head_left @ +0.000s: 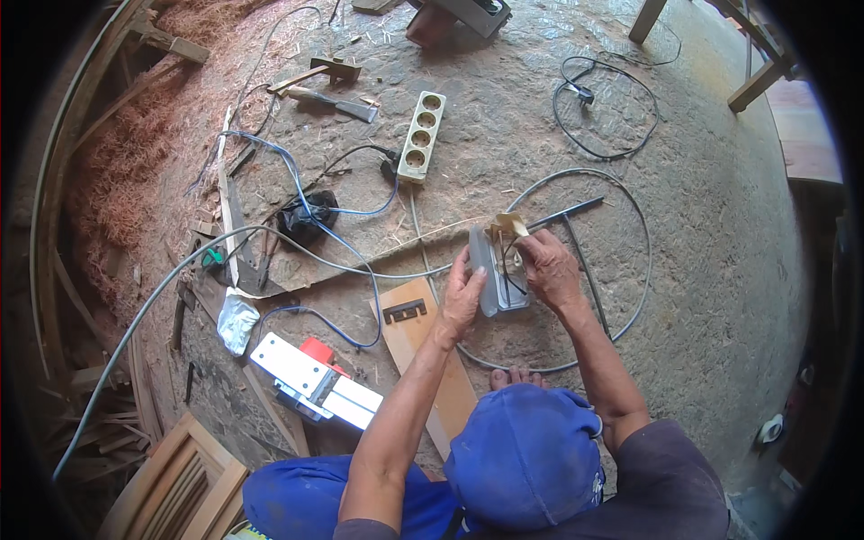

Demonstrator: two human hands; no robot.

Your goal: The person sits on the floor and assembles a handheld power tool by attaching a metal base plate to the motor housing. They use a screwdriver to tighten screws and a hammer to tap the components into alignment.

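My left hand point(462, 295) grips a grey hinged case point(484, 281) by its left side, thumb along the edge. The case lies opened lengthwise, its pale inner half point(512, 290) on the right. Across that half run thin dark curved lines, like the arms of a pair of glasses point(506, 261). A yellowish cloth-like piece point(511, 223) stands at the case's far end. The fingers of my right hand point(551, 270) are closed at this piece, close to the thin dark arms; the fingertips are partly hidden. Both hands are over the concrete floor.
An upturned electric planer point(317, 382) lies left of a plank point(417, 333) bearing a dark part point(404, 311). Farther off are a power strip point(421, 137), a chisel point(331, 105) and a coiled cord point(605, 108). A grey cable point(644, 261) loops around the hands. Wood shavings point(126, 180) cover the left.
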